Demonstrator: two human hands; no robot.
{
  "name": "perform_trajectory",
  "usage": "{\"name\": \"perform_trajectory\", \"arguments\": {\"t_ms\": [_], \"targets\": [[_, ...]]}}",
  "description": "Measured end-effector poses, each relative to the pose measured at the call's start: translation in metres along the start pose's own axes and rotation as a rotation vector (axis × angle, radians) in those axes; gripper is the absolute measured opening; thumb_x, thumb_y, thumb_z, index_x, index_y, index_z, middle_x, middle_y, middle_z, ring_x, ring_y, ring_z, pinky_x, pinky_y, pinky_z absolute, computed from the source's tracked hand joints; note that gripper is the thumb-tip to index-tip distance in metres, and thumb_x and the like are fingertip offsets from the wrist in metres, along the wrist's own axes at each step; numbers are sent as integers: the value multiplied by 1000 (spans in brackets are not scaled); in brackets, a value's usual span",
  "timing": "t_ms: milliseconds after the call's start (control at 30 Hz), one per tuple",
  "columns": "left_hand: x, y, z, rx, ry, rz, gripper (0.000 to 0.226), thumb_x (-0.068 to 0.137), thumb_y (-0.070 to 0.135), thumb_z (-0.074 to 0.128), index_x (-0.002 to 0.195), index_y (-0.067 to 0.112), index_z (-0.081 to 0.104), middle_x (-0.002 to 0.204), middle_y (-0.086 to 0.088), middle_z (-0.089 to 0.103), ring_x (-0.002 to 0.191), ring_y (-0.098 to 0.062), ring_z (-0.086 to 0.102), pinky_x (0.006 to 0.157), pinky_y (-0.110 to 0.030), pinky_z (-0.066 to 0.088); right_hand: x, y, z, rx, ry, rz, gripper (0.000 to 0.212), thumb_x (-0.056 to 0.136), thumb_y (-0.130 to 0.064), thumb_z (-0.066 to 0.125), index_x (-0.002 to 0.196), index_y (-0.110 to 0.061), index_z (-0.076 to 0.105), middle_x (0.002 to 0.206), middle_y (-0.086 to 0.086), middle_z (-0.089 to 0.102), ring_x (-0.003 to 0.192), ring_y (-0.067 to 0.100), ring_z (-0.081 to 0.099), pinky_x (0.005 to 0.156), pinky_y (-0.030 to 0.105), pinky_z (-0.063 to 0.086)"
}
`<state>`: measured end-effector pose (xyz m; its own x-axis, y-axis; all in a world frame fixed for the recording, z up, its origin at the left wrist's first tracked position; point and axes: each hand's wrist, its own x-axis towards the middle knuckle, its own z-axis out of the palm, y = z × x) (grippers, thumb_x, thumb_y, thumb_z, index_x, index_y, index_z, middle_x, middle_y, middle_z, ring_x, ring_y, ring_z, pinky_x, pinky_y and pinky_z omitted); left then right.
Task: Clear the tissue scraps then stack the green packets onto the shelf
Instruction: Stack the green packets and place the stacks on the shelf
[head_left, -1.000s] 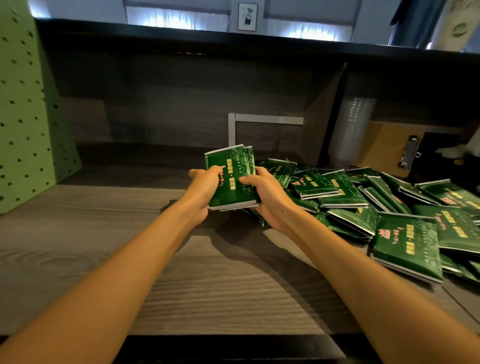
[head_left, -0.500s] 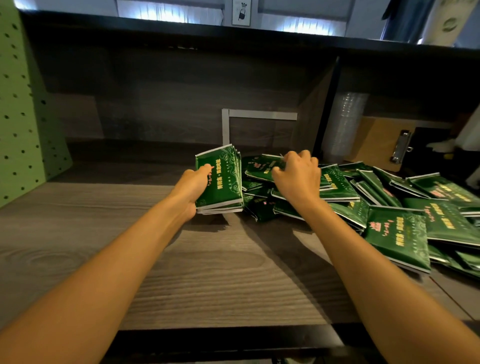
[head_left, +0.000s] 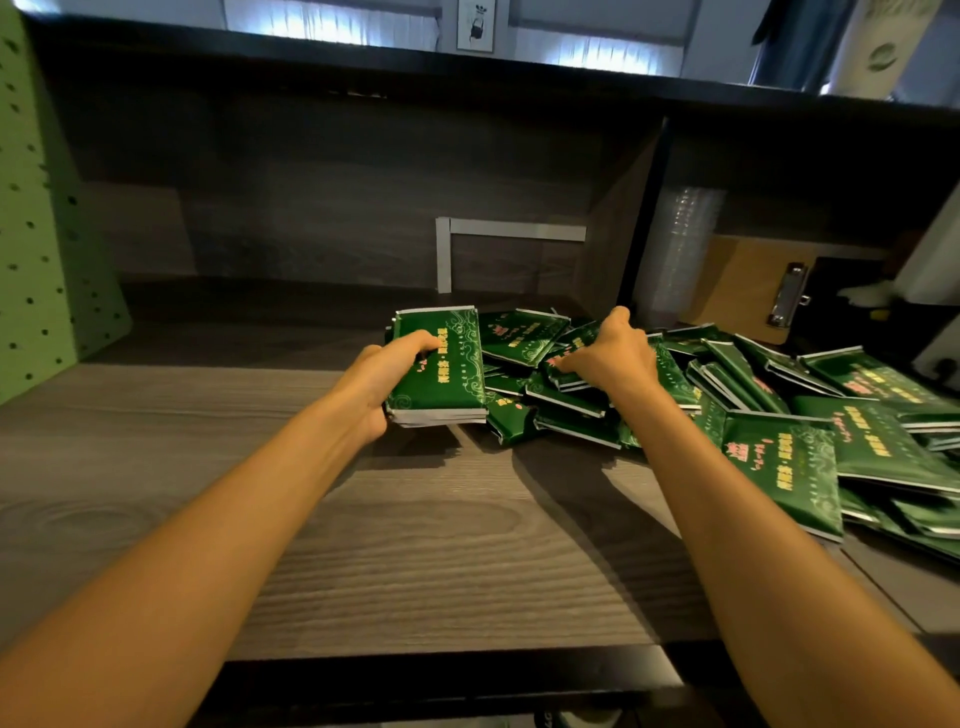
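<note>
My left hand (head_left: 387, 371) grips a small stack of green packets (head_left: 440, 371) by its left side, just above the wooden shelf board (head_left: 260, 467). My right hand (head_left: 610, 353) is closed over one green packet (head_left: 569, 366) on top of the loose pile of green packets (head_left: 779, 415), which spreads across the right half of the board. The packets are dark green with gold and red print and white edges. No tissue scraps are visible.
A green pegboard panel (head_left: 47, 234) stands at the left. Behind the pile rises a dark divider (head_left: 644, 218); right of it are stacked clear cups (head_left: 680, 249) and a brown clipboard (head_left: 748, 286). A white L-shaped bracket (head_left: 447, 249) sits on the back wall.
My right hand let go of the held stack, reached right into the pile and closed on a packet there. My left hand kept the stack and lowered it slightly.
</note>
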<state>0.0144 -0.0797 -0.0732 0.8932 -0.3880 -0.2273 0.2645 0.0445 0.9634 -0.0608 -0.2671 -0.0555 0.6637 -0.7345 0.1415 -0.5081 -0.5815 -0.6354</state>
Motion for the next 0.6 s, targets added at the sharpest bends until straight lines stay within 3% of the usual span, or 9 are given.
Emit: {"name": "perform_trajectory", "arguments": {"t_ms": [67, 133, 200, 333, 400, 467, 533, 600], "targets": [[1, -2, 1, -9, 8, 16, 45, 85, 22, 62, 126, 9, 49, 97, -10, 69, 76, -19, 68, 57, -30, 53, 2, 2, -3, 60, 45, 2, 46, 88, -13, 62, 127, -3, 39, 124, 18, 52, 114, 34, 49, 75, 35, 37], [2, -3, 2, 5, 34, 34, 41, 88, 21, 58, 125, 9, 49, 94, -9, 69, 76, -18, 67, 62, -31, 53, 2, 3, -3, 119, 126, -14, 28, 89, -7, 53, 117, -4, 52, 118, 16, 57, 108, 33, 51, 72, 31, 34], [3, -5, 3, -6, 51, 48, 37, 90, 20, 55, 124, 8, 50, 92, -8, 68, 76, -17, 66, 65, -30, 53, 0, 1, -2, 196, 226, -49, 22, 88, -4, 49, 109, -4, 58, 114, 14, 59, 102, 30, 52, 71, 29, 32], [3, -7, 7, -19, 59, 64, 30, 93, 19, 49, 120, 6, 52, 87, -8, 68, 72, -15, 65, 56, -25, 50, -6, -4, 4, 380, 431, -89, 18, 89, -2, 44, 103, -7, 55, 110, 9, 56, 85, 19, 44, 71, 29, 32], [4, -10, 9, 10, 103, 107, 34, 94, 21, 48, 124, 4, 47, 100, -11, 67, 75, -14, 64, 51, -23, 48, -8, -7, 5, 486, 475, -120, 15, 89, -2, 44, 97, -10, 54, 107, 7, 55, 84, 20, 48, 71, 32, 36], [6, -11, 11, 22, 130, 141, 38, 94, 21, 48, 128, 4, 43, 111, -14, 65, 79, -15, 64, 51, -23, 46, -9, -10, 8, 597, 422, -174, 13, 88, -2, 48, 90, -14, 53, 103, 8, 59, 81, 22, 55, 72, 35, 46], [7, -11, 12, 17, 140, 153, 38, 94, 21, 47, 128, 4, 42, 111, -14, 64, 82, -16, 64, 53, -24, 46, -12, -14, 12, 679, 278, -209, 11, 88, -4, 54, 87, -15, 54, 100, 6, 59, 74, 14, 55, 68, 28, 46], [7, -11, 11, 14, 145, 153, 38, 95, 21, 45, 128, 4, 42, 113, -15, 63, 89, -20, 65, 56, -26, 48, -16, -19, 16, 781, 85, -244, 14, 85, -4, 60, 81, -17, 56, 98, 4, 60, 84, 13, 57, 74, 23, 46]]}}
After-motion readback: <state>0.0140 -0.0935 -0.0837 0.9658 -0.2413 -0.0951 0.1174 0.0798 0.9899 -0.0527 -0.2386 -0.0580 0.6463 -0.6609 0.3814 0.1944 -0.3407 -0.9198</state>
